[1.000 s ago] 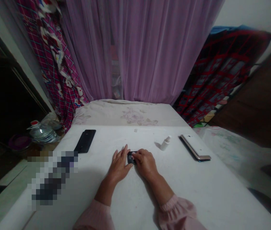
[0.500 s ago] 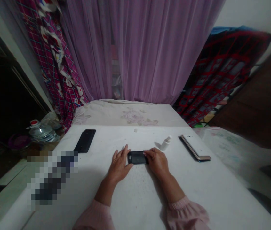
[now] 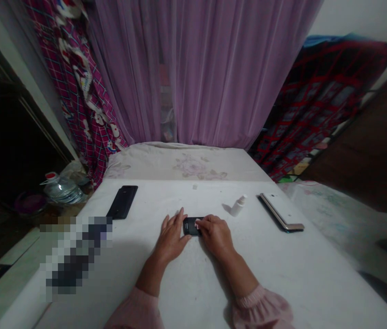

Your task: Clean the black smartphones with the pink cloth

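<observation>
A dark smartphone (image 3: 190, 226) lies flat on the white tablecloth, screen up. My left hand (image 3: 172, 235) steadies its left end, with the index finger at the far corner, the thumb at the near corner and the other fingers stretched out. Over the right part of the screen, my right hand (image 3: 218, 235) is closed in a pinch on a small pinkish-white cloth (image 3: 197, 223) pressed to the glass. Most of that cloth and the phone's right end are hidden under the right hand. Just beyond the right hand stands a small white spray bottle (image 3: 238, 206).
Dark phones (image 3: 122, 202) lie at the left, and a stack of phones with a white one (image 3: 277, 208) on top lies at the right. A small pale square (image 3: 194, 187) is further back. Purple curtains (image 3: 210, 73) hang behind the table. A water jug (image 3: 61, 188) stands at left.
My right hand has slid left across the screen with the small cloth. My left hand stays at the phone's left end, and the phone has hardly moved.
</observation>
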A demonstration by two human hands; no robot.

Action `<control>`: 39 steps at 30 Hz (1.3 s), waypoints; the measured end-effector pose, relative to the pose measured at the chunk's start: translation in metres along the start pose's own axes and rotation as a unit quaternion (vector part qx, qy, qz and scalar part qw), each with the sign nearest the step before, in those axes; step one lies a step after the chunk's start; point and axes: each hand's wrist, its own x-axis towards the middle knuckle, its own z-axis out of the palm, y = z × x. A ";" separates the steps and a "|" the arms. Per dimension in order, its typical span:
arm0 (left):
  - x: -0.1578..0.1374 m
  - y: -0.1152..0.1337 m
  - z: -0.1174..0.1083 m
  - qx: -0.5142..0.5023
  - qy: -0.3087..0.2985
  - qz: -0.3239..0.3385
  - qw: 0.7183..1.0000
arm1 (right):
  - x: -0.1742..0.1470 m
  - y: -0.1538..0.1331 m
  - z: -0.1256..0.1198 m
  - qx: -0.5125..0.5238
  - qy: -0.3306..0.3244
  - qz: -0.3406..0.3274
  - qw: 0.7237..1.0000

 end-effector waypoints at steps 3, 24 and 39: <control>0.000 0.000 0.000 -0.002 0.004 0.002 1.000 | -0.001 0.010 -0.005 -0.017 0.018 0.065 0.998; 0.000 -0.005 0.005 -0.017 0.026 0.014 0.999 | 0.010 -0.006 -0.005 -0.055 0.002 0.070 0.996; 0.000 0.000 0.001 -0.009 0.016 0.000 1.000 | -0.034 0.022 -0.016 -0.024 0.021 0.065 0.997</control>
